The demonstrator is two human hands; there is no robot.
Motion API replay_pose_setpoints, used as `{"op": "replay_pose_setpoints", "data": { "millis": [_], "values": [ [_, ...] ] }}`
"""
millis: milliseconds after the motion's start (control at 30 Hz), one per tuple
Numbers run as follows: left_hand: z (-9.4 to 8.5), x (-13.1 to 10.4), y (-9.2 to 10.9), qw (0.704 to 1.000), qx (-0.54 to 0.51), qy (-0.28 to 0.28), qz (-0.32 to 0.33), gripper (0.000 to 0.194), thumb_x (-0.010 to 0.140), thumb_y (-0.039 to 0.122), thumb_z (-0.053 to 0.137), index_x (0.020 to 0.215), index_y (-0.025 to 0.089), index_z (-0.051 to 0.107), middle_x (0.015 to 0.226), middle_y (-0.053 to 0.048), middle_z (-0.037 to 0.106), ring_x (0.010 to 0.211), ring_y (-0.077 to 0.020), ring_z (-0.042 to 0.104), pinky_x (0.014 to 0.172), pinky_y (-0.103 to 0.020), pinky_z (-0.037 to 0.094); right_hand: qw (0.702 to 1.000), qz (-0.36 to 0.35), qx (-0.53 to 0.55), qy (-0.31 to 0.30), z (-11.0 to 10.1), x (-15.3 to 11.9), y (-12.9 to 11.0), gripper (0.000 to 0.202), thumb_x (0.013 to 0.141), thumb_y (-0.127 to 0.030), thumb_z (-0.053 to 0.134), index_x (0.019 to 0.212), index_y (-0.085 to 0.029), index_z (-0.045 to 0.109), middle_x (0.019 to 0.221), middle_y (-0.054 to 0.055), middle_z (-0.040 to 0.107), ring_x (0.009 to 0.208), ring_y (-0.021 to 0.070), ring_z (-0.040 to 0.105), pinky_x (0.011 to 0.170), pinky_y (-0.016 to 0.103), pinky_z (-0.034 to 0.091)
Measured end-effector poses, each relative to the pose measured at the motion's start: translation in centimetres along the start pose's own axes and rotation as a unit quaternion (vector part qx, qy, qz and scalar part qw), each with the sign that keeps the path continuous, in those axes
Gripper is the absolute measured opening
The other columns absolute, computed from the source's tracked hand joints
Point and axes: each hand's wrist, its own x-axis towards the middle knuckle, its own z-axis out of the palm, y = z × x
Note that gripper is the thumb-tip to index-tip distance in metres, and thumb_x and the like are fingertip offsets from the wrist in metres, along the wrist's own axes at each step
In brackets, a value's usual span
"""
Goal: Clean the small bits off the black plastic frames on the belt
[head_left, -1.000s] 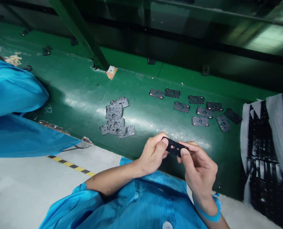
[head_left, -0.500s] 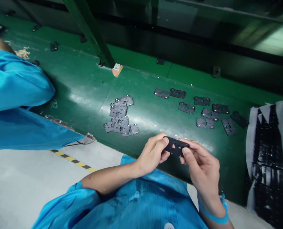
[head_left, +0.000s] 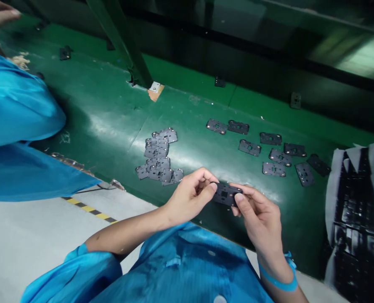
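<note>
A flat black plastic plate (head_left: 224, 195) with a square hole near its middle is held up over the green table's front part. My left hand (head_left: 196, 191) pinches its left end between thumb and fingers. At the right end, my right hand (head_left: 258, 208) grips it, thumb on top. Several similar plates (head_left: 158, 168) lie overlapping in a curved pile left of my hands. More plates (head_left: 273, 169) are scattered singly beyond my right hand. The underside of the held plate is hidden.
A person's blue sleeve (head_left: 19, 101) and hand (head_left: 0, 16) are at the left. A green post (head_left: 122, 42) stands on the green table (head_left: 104, 109). A bag or tray of shiny black parts (head_left: 357, 235) with pale wrapping is at the right edge.
My hands and the plate have shifted slightly left in view. The plate's square hole now shows clearly between my thumbs. The other person's hand has moved up at the upper left.
</note>
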Motion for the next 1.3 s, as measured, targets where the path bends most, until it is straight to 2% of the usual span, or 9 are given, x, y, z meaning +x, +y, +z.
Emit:
{"op": "replay_pose_setpoints", "data": {
  "millis": [200,367,600,767,867,1000,1067,1167,1300],
  "values": [
    [-2.4,1.5,1.1,0.994,0.106,-0.037,-0.002,0.018,0.101,0.034,0.061,0.092,0.018,0.063,0.075,0.002,0.059,0.065,-0.0108,0.05,0.059,-0.023,0.039,0.998,-0.008,-0.037,-0.044,-0.1,1.1,-0.2,0.025,0.104,-0.038,0.069,0.117,-0.02,0.08,0.071,0.001,0.068,0.057,0.014,0.065,0.056,0.027,0.056],
    [-6.9,5.8,2.4,0.961,0.269,-0.06,-0.017,0.018,0.097,0.036,0.062,0.093,0.019,0.065,0.069,0.004,0.059,0.061,-0.0132,0.054,0.059,-0.025,0.04,0.982,-0.072,-0.165,-0.059,-2.6,4.5,-0.9,0.028,0.103,-0.037,0.068,0.124,-0.022,0.075,0.108,0.01,0.08,0.074,0.0172,0.072,0.068,0.033,0.06],
    [-11.3,11.8,4.4,0.847,0.522,-0.089,-0.041,0.018,0.094,0.033,0.056,0.096,0.021,0.069,0.077,-0.002,0.074,0.071,-0.021,0.067,0.065,-0.029,0.044,0.96,-0.074,-0.262,0.061,-10.2,15.0,-3.6,0.041,0.092,-0.048,0.077,0.119,-0.016,0.078,0.095,0.012,0.081,0.081,0.0252,0.075,0.073,0.039,0.062],
    [-12.7,14.6,6.2,0.747,0.66,-0.055,-0.047,0.029,0.096,0.038,0.06,0.115,0.021,0.074,0.096,-0.007,0.081,0.092,-0.0309,0.075,0.076,-0.036,0.051,0.908,-0.062,-0.373,0.18,-16.1,23.7,-2.2,0.03,0.088,-0.032,0.075,0.11,-0.014,0.08,0.095,0.014,0.08,0.084,0.0288,0.077,0.085,0.045,0.062],
    [-12.4,18.1,7.3,0.738,0.674,-0.032,-0.006,0.029,0.097,0.038,0.062,0.116,0.02,0.075,0.098,-0.008,0.08,0.097,-0.0325,0.076,0.083,-0.039,0.054,0.863,-0.035,-0.444,0.239,-18.4,28.6,-0.7,0.034,0.089,-0.032,0.073,0.115,-0.011,0.078,0.101,0.017,0.079,0.092,0.031,0.075,0.091,0.048,0.06],
    [-9.6,25.9,8.1,0.759,0.646,-0.002,0.085,0.033,0.098,0.034,0.067,0.125,0.017,0.073,0.121,-0.012,0.077,0.111,-0.0297,0.074,0.096,-0.039,0.056,0.819,-0.006,-0.502,0.279,-19.5,33.1,0.9,0.054,0.088,-0.044,0.078,0.125,-0.005,0.075,0.121,0.029,0.071,0.115,0.0418,0.066,0.097,0.055,0.053],
    [-7.8,30.0,8.2,0.755,0.643,-0.004,0.131,0.048,0.098,0.036,0.07,0.141,0.015,0.066,0.143,-0.016,0.068,0.129,-0.0309,0.067,0.109,-0.039,0.052,0.81,-0.003,-0.519,0.272,-19.7,34.0,1.4,0.056,0.084,-0.045,0.083,0.123,-0.005,0.076,0.126,0.031,0.068,0.118,0.0449,0.063,0.096,0.055,0.052],
    [-5.7,34.8,8.0,0.723,0.677,-0.032,0.133,0.068,0.095,0.043,0.076,0.153,0.013,0.058,0.156,-0.018,0.059,0.144,-0.0343,0.056,0.118,-0.039,0.045,0.799,-0.008,-0.545,0.252,-20.1,34.0,1.8,0.043,0.086,-0.038,0.081,0.118,-0.009,0.079,0.128,0.028,0.069,0.119,0.0432,0.063,0.096,0.051,0.051],
    [-4.5,37.2,7.8,0.697,0.704,-0.064,0.118,0.057,0.092,0.041,0.077,0.141,0.013,0.069,0.149,-0.018,0.064,0.138,-0.0363,0.06,0.113,-0.038,0.047,0.798,-0.009,-0.551,0.243,-20.9,33.2,1.6,0.029,0.093,-0.025,0.067,0.115,-0.011,0.08,0.124,0.024,0.072,0.112,0.0377,0.067,0.096,0.046,0.051]
  ]
}}
